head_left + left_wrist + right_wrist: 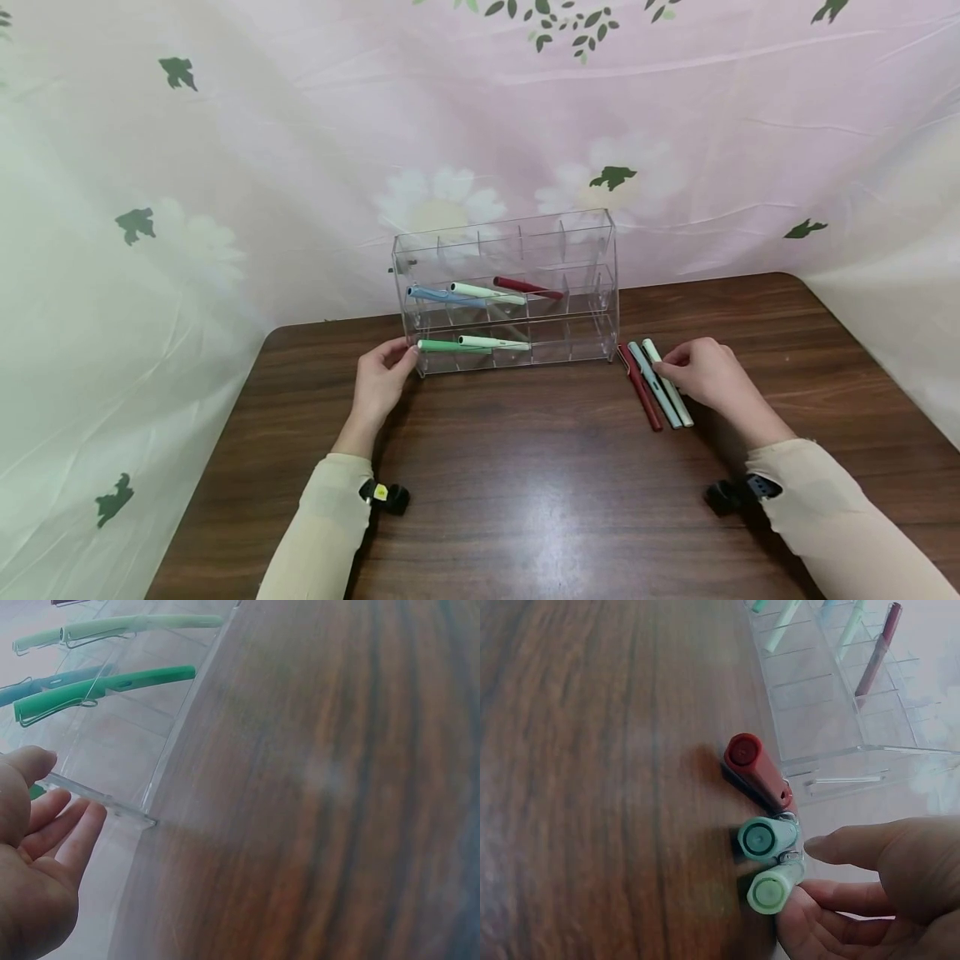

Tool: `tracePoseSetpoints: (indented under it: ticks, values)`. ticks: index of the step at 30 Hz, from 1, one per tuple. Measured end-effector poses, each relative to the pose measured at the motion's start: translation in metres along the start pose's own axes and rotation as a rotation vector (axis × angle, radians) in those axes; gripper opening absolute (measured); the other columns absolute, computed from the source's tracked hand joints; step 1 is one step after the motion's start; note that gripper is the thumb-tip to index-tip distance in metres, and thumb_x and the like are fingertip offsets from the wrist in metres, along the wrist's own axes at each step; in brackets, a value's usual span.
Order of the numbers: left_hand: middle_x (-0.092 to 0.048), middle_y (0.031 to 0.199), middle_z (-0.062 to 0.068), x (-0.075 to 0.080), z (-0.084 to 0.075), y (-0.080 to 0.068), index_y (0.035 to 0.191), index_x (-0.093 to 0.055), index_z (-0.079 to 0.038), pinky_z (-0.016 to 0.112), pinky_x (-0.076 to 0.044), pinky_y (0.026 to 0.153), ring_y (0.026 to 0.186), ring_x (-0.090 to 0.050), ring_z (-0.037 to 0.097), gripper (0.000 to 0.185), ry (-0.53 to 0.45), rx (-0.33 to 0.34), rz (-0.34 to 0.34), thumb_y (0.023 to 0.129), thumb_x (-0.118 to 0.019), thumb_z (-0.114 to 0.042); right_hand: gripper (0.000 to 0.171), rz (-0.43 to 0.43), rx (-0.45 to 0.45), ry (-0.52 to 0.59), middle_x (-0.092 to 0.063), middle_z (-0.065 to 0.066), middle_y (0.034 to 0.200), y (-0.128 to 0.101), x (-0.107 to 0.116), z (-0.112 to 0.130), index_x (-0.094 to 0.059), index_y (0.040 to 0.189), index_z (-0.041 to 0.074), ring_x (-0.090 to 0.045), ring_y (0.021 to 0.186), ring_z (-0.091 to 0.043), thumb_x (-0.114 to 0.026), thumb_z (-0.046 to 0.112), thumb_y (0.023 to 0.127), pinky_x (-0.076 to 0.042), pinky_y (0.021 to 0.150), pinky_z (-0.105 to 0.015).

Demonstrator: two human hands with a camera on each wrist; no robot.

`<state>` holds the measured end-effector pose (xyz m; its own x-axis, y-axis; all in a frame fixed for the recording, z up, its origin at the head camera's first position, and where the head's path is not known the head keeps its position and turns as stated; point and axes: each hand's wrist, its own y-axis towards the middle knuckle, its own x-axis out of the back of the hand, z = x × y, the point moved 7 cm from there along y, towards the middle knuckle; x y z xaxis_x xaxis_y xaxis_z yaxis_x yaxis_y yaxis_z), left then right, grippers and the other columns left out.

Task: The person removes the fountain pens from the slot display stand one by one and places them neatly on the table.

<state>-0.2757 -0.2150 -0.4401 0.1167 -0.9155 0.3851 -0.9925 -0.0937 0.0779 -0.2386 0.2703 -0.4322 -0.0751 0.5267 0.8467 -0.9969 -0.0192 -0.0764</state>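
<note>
1. Your right hand (pixel 705 375) sits at the three loose pens on the table (pixel 540 500), fingers curled onto the pale green pen (pixel 667 382), the outermost one. The right wrist view shows fingertips under and beside that pen; looks like a pinch starting, pen not lifted yet.
2. Your left hand (pixel 381 379) is at the left end of the clear organizer (pixel 517 287), fingers relaxed and lightly bent, touching or just beside its lower corner. It holds no pen; it seems to be steadying the case.
3. Loose pens, side by side and touching: dark red pen (pixel 639 387) nearest the organizer, teal pen (pixel 654 385) in the middle, pale green pen outside. All three lie just right of the case.
4. Lower tier of the case: green pen (pixel 448 345) and mint pen (pixel 491 342) already slotted, left side.
5. Upper tier: blue pen (pixel 442 296), light green pen (pixel 486 292), maroon pen (pixel 527 287) slotted.
6. Judgement: five pens in, three left outside, so roughly past halfway. Right-hand compartments in both tiers look free. Top tier seems unused, hard to tell through the plastic.
</note>
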Motion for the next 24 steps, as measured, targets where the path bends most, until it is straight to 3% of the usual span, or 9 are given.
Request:
tracePoseSetpoints:
  ticks: [6, 12, 18, 24]
  values:
    - [-0.075, 0.130, 0.024, 0.000, 0.000, 0.001, 0.134, -0.072, 0.002, 0.014, -0.055, 0.081, 0.118, -0.070, 0.031, 0.035, 0.009, -0.005, -0.009, 0.105, -0.071, -0.018, 0.030, 0.004, 0.019, 0.035, -0.079, -0.014, 0.086, -0.002, 0.005, 0.001, -0.080, 0.101, -0.006, -0.070, 0.069, -0.013, -0.070, 0.023, 0.103, -0.055, 0.063, -0.034]
    - [-0.074, 0.131, 0.024, 0.000, 0.000, 0.000, 0.133, -0.072, 0.003, 0.011, -0.053, 0.080, 0.119, -0.070, 0.032, 0.036, 0.000, -0.005, -0.009, 0.105, -0.071, -0.019, 0.032, -0.012, 0.028, 0.092, -0.079, -0.014, 0.084, -0.005, 0.012, 0.005, -0.077, 0.110, -0.010, -0.073, 0.068, -0.016, -0.069, 0.021, 0.105, -0.055, 0.060, -0.032]
    - [-0.073, 0.133, 0.023, 0.001, 0.000, -0.001, 0.134, -0.072, 0.002, 0.011, -0.053, 0.080, 0.120, -0.069, 0.031, 0.036, -0.017, 0.008, -0.010, 0.105, -0.071, -0.020, 0.031, -0.097, 0.099, 0.075, -0.080, -0.015, 0.095, -0.006, 0.022, 0.017, -0.078, 0.114, -0.004, -0.067, 0.075, -0.013, -0.072, 0.025, 0.104, -0.052, 0.067, -0.031]
    - [-0.073, 0.133, 0.023, 0.000, 0.002, -0.001, 0.134, -0.072, 0.002, 0.012, -0.053, 0.080, 0.121, -0.069, 0.031, 0.036, -0.016, 0.011, -0.010, 0.105, -0.071, -0.019, 0.025, -0.182, 0.156, 0.083, -0.081, -0.016, 0.102, -0.010, 0.029, 0.030, -0.080, 0.115, 0.002, -0.070, 0.087, -0.022, -0.073, 0.023, 0.103, -0.051, 0.072, -0.030]
